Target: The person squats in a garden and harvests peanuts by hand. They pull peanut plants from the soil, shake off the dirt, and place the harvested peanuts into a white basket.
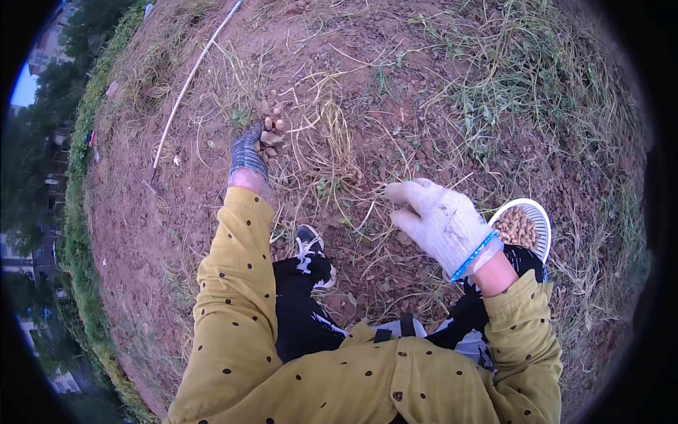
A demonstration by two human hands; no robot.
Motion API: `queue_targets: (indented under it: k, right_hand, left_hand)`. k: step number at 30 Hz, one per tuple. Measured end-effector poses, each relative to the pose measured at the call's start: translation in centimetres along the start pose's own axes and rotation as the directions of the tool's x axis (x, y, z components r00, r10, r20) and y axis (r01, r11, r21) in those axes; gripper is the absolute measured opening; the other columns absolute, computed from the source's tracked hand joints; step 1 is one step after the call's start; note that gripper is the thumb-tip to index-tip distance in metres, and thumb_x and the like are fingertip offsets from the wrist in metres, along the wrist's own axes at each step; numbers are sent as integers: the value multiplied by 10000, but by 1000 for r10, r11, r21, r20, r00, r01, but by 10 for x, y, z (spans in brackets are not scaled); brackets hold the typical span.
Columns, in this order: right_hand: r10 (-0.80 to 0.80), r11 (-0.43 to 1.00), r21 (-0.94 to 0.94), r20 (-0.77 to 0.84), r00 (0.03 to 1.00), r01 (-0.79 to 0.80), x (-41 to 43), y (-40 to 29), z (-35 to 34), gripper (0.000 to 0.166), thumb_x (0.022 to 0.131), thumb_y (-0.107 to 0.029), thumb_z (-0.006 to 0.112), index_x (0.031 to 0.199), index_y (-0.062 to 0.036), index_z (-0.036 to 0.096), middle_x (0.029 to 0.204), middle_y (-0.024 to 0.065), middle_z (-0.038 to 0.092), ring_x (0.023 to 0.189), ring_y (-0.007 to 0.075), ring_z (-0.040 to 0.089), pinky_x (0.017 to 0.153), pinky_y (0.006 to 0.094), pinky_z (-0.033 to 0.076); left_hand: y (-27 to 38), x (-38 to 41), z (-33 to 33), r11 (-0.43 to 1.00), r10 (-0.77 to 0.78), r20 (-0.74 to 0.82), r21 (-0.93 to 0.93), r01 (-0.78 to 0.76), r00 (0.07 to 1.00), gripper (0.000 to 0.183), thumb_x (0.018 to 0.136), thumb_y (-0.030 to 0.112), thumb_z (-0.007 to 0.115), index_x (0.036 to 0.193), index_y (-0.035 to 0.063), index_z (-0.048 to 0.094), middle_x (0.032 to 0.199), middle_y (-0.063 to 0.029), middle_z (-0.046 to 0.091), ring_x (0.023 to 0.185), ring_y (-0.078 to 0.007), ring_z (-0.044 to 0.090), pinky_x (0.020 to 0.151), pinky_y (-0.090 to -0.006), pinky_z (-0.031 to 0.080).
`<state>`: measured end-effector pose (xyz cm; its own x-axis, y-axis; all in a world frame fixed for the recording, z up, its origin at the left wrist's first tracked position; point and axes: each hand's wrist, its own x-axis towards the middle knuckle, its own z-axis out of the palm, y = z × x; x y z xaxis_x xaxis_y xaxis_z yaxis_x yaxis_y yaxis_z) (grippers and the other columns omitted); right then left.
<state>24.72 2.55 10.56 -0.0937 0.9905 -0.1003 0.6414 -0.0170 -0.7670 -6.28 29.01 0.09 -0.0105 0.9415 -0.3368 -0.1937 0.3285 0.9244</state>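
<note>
My left hand [248, 150], in a dark grey knit glove, is reached out low over the soil and closed around a peanut plant [239, 87]. Several peanut pods [273, 125] show just right of its fingers, and thin stems spread beyond it. My right hand [442, 222] wears a white knit glove with a blue band at the wrist. Its thumb and forefinger are bent and apart, with nothing visible between them. Below its fingertips lie dry peanut stems [339, 143]. A white slatted plastic basket [544, 225] holding unshelled peanuts [516, 229] stands beside my right leg.
A long-handled tool [186, 87] with a pale wooden shaft lies at the upper left, its metal head [151, 186] towards me. Pulled green vines [508, 79] are heaped at the upper right. My left shoe [310, 241] rests on the reddish soil between my arms. Hedges [79, 254] run along the left.
</note>
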Motion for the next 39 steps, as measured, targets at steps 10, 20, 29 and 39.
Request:
queue_targets:
  k: [10,20,29,39]
  right_hand:
    - [25,877,471,-240,970,94,46,-23,36,551,861,-210,681,1354,-17,528,1256,173,625,1115,256,640,978,365,496]
    - [124,528,849,-60,990,-15,86,-4,27,935,931,-408,631,1567,-14,71,1504,163,381,1391,250,375,1146,374,284]
    - [-112,519,851,163,980,-83,73,-5,0,978,828,-280,744,1572,-106,133,1409,156,489,1203,250,552,1004,373,458]
    - [124,879,474,-120,985,-53,89,-17,39,789,735,-288,848,1401,-55,495,1190,144,674,1013,164,641,872,302,524]
  left_hand:
    - [17,-143,42,954,-26,414,-263,147,910,289,906,178,605,1160,45,637,981,-50,705,608,-124,548,493,-227,398]
    - [-14,-144,62,982,-105,664,-46,181,740,467,884,128,682,1303,-19,538,1164,-165,674,839,-229,697,570,-295,500]
    - [-3,-149,71,968,-188,645,250,28,741,287,862,104,670,1132,17,624,835,-63,692,579,-127,625,479,-240,463]
    - [-52,-129,75,795,-360,540,605,-53,761,466,798,39,705,1234,-6,548,848,-75,714,656,-148,690,531,-285,522]
